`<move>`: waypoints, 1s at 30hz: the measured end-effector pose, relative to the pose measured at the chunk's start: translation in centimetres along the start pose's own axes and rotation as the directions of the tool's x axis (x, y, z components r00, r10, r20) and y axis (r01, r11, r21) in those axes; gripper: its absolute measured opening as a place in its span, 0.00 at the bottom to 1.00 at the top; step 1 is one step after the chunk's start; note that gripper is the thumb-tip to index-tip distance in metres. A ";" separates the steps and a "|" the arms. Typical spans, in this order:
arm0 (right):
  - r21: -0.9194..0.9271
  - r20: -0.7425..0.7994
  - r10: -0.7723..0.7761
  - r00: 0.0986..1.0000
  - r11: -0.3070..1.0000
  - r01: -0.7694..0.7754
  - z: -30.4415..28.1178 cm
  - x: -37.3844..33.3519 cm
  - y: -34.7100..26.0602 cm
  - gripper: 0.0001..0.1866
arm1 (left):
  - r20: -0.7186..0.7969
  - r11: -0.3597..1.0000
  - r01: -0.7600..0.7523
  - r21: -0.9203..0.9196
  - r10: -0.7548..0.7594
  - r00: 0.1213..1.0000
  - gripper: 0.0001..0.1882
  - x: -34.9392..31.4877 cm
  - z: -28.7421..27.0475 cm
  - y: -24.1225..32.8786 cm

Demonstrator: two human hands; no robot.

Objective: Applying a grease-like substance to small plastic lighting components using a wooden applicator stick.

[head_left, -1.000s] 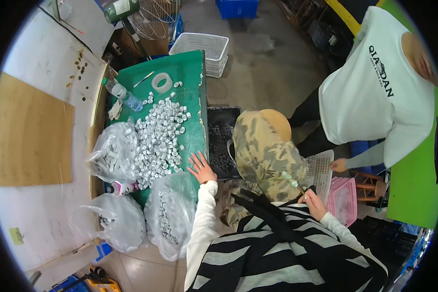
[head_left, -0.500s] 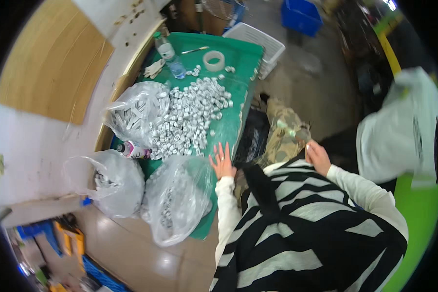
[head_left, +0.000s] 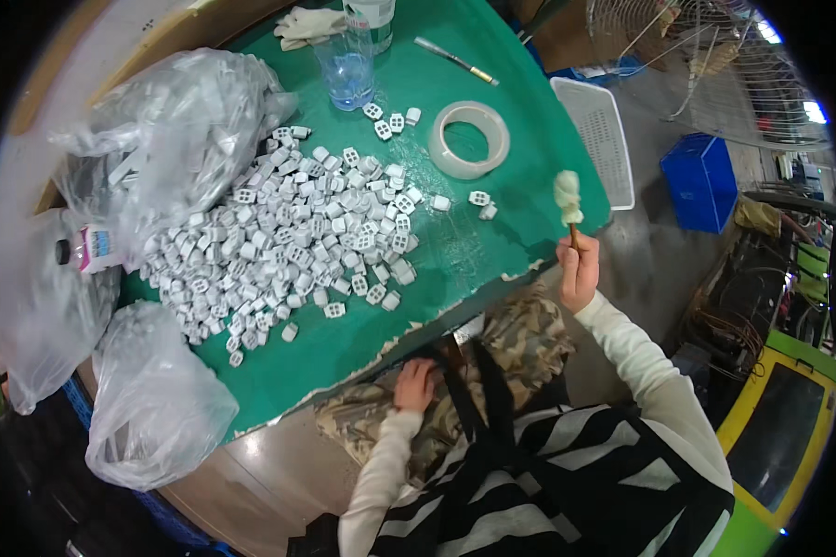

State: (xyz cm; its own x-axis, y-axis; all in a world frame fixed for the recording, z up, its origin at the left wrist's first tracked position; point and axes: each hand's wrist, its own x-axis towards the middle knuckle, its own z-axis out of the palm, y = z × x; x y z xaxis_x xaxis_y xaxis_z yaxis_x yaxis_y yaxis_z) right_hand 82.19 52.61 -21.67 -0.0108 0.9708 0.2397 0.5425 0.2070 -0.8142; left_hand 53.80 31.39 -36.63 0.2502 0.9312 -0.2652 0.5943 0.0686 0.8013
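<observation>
The right hand (head_left: pixel 579 276) pinches a stick (head_left: pixel 573 236) topped with pale lumps (head_left: pixel 568 195), tape (head_left: pixel 469 170) and grey pieces (head_left: pixel 288 232) left of it, the left hand (head_left: pixel 414 386)'s grip unclear.

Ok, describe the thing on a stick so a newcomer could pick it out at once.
Find the green tabletop and follow it to its right-hand corner. Just there, the right hand holds up a pale lumpy mass on a brown stick. Unlike the clear tape roll and small white-grey pieces nearby, it is gripped in a hand.
</observation>
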 end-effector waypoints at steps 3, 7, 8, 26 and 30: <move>0.094 0.004 -0.122 0.993 0.988 0.121 4.2 -0.8 1.3 0.03 | -0.109 0.912 0.188 0.366 -0.158 0.981 0.16 -0.4 10.9 -8.9; 0.078 0.069 -0.177 0.982 0.982 0.171 5.0 1.8 -0.2 0.06 | -0.059 0.964 0.194 0.184 -0.186 0.981 0.15 0.4 12.4 -10.5; 0.065 0.042 -0.069 0.997 0.996 0.066 6.0 2.3 -1.4 0.09 | -0.041 0.969 0.204 0.138 -0.200 0.979 0.14 -0.6 12.3 -10.6; 0.157 0.008 -0.216 0.976 0.964 0.213 13.3 -3.6 -7.8 0.15 | 0.083 0.781 0.210 -0.588 -0.201 0.976 0.09 0.1 5.2 -12.1; 0.095 0.337 -0.298 0.893 0.954 0.283 17.3 -6.0 -10.2 0.14 | 0.073 0.665 0.160 -0.729 -0.157 0.985 0.08 1.8 6.0 -13.9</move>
State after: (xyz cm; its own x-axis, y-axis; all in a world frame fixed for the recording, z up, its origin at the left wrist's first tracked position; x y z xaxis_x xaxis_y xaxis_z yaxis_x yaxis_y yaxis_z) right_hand 62.20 46.73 -23.89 -0.4547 0.8460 0.2784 0.4353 0.4838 -0.7592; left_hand 50.57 30.01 -51.41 0.2089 0.8800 -0.4265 -0.1220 0.4562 0.8815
